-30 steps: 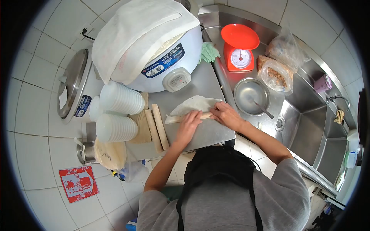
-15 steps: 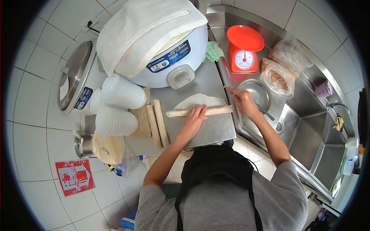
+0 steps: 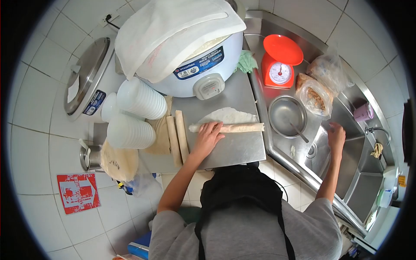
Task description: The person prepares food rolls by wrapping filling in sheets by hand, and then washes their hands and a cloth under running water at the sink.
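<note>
The person's left hand [image 3: 211, 138] lay near the middle of the frame, its fingers spread over the left part of a pale roll [image 3: 245, 128]; whether the fingers pinched the roll or only pressed on it could not be told. The left forearm slanted up to it from the lower left. The right hand [image 3: 336, 136] was held apart at the right of the frame, above the sink [image 3: 349, 158], its forearm nearly upright in view and its fingers curled; it was too small to tell whether they grasped anything.

The roll lay on the steel tabletop [image 3: 236, 154] at the centre, along the lower side of a thin pale sheet [image 3: 229, 115] with a curved upper edge. Its long axis ran almost level across the frame, one end toward the left, the other near the tabletop's right edge. Bare metal stretched below it to the lower edge. Just left, two finished-looking rolls [image 3: 181, 136] lay side by side, pointing nearly up and down the frame, near the stacked tubs [image 3: 132, 132].
</note>
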`<control>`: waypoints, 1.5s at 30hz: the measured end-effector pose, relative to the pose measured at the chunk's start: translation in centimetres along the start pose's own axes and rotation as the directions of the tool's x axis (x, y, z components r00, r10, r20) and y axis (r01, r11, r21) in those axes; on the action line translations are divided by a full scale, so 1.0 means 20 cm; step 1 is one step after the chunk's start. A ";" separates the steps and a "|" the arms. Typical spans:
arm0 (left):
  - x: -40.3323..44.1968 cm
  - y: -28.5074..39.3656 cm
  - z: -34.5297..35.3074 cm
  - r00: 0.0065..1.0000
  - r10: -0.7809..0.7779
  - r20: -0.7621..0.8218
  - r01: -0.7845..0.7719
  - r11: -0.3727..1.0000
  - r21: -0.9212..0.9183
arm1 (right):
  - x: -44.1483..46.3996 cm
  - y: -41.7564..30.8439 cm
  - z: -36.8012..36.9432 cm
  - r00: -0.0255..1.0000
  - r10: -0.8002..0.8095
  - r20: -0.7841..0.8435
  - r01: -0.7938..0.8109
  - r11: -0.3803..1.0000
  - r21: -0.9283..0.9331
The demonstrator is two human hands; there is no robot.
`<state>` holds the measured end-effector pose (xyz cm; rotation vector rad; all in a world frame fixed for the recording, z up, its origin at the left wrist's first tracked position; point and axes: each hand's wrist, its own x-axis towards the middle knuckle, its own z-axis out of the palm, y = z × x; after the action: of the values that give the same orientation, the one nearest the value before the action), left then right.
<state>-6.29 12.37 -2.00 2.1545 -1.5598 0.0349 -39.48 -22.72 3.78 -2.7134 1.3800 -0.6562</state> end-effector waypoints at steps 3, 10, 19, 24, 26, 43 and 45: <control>0.00 0.01 0.01 1.000 0.004 -0.008 -0.004 1.000 0.022 | -0.02 -0.14 0.12 0.984 -0.170 -0.046 0.175 0.971 0.163; -0.07 0.07 -0.02 0.999 -0.012 0.037 0.015 0.997 -0.079 | 0.01 -1.18 0.51 0.822 -0.559 0.108 0.384 0.683 0.621; -0.22 0.15 -0.04 0.992 -0.125 -0.018 0.123 0.987 -0.100 | -0.04 -1.37 0.65 0.781 -0.604 0.158 0.444 0.716 0.539; -0.20 0.09 -0.03 0.991 -0.133 0.022 0.134 0.987 -0.083 | 0.03 -1.42 0.62 0.770 -0.628 0.109 0.480 0.683 0.551; -0.18 0.08 -0.05 0.987 -0.149 0.059 0.153 0.986 -0.064 | 0.09 -1.45 0.62 0.776 -0.628 0.059 0.507 0.676 0.536; 0.00 0.09 0.01 0.964 -0.254 -0.078 0.241 0.959 -0.148 | 0.25 -1.37 0.60 0.697 -0.703 -0.144 0.657 0.544 0.521; 0.05 0.03 -0.01 0.970 -0.226 -0.093 0.213 0.968 -0.134 | 0.13 -1.32 0.55 0.621 -0.783 -0.023 0.634 0.486 0.601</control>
<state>-6.51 11.40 -1.36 2.1768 -1.2232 -0.0172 -13.75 -10.59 0.16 -2.6083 -0.1304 -0.5550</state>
